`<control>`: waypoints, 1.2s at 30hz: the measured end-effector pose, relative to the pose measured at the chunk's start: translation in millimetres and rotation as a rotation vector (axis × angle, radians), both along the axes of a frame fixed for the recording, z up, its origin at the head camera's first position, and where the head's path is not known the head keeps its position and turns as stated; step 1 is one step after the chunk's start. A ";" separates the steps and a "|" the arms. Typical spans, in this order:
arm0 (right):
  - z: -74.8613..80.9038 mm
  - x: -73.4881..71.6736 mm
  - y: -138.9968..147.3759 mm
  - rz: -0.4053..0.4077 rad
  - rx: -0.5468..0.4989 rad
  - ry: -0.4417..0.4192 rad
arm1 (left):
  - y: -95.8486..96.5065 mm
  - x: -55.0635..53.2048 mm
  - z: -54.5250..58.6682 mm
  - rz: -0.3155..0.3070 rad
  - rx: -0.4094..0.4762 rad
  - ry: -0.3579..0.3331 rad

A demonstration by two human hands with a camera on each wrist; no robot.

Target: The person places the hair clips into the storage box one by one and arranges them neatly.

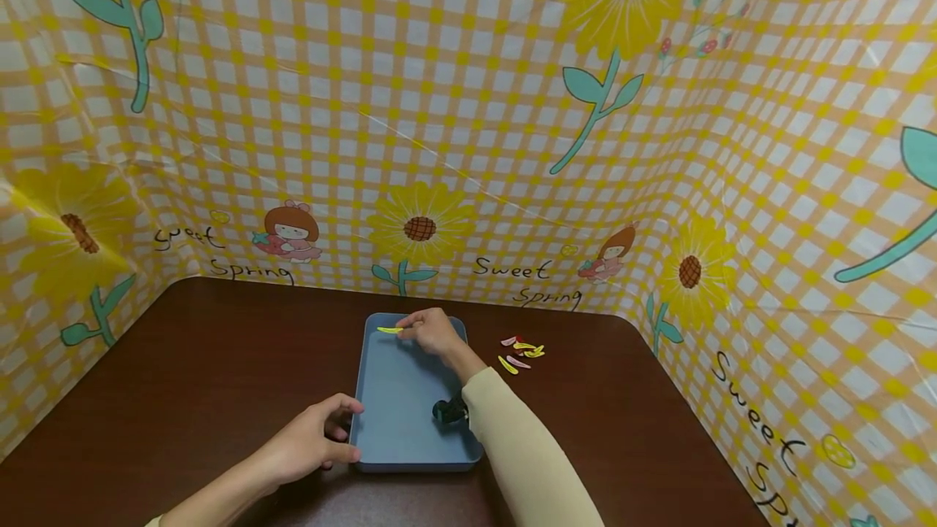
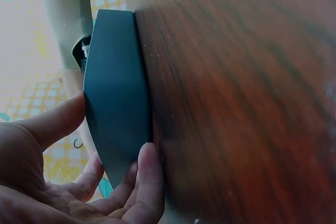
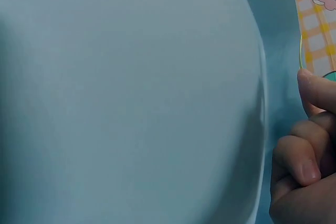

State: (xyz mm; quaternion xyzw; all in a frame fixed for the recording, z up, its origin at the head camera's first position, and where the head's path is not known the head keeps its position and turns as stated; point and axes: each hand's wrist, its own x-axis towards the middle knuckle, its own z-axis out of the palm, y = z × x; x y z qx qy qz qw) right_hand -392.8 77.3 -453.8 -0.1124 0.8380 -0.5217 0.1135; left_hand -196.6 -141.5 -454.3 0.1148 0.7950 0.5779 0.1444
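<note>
A yellow snap hair clip point(image 1: 390, 330) is pinched between the thumb and fingertips of my right hand point(image 1: 433, 332), over the far end of the blue tray point(image 1: 403, 405). From the right wrist view, the clip point(image 3: 301, 52) shows as only a thin edge at the fingertips of my right hand point(image 3: 310, 140). My left hand point(image 1: 315, 437) is at the tray's near left side, thumb and fingers spread, touching the wall from outside. In the left wrist view, one digit of my left hand point(image 2: 100, 182) meets the tray's rim and others touch its outer wall point(image 2: 118, 87).
Several yellow, pink and red hair clips point(image 1: 523, 350) lie loosely on the dark brown table point(image 1: 256, 348), right of the tray. A black device point(image 1: 450, 411) on my right wrist hangs over the tray. A checked, sunflower-print cloth point(image 1: 468, 145) hangs behind and along the sides.
</note>
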 end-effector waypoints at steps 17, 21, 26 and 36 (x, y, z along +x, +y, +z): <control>-11.9 1.2 -13.2 -0.033 0.098 0.119 | -0.5 0.3 0.2 -0.007 -0.003 0.014; -11.5 2.5 -15.4 -0.044 0.095 0.123 | -0.3 0.8 0.7 -0.007 -0.004 0.014; -11.9 2.3 -17.7 -0.063 0.119 0.144 | 0.7 0.3 0.7 -0.005 -0.008 0.010; -14.7 5.4 -23.1 -0.125 0.205 0.173 | 0.7 -0.4 -1.3 -0.014 -0.004 0.001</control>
